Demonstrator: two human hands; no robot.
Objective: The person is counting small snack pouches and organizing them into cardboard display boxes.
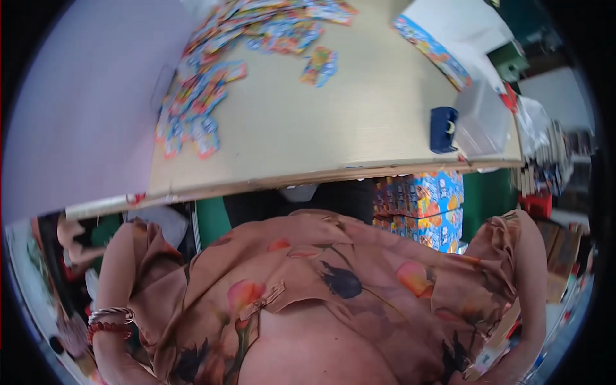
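So where are the colourful packets?

– Heaped along the far left of the worktop, tbh, with one loose packet just right of the heap.

– And the hands?

– Can't tell if they're holding anything, both are out of view. Small navy object on the right, beside a clear bin.

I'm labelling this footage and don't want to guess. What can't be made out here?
Hands: head view, beyond the lower edge, so whatever they hold or touch is unseen.
Print on the packets: head view, blurred.
Far side of the packet pile: head view, cut off by the upper edge.
Boxes: head view, partly hidden by the table and blouse.
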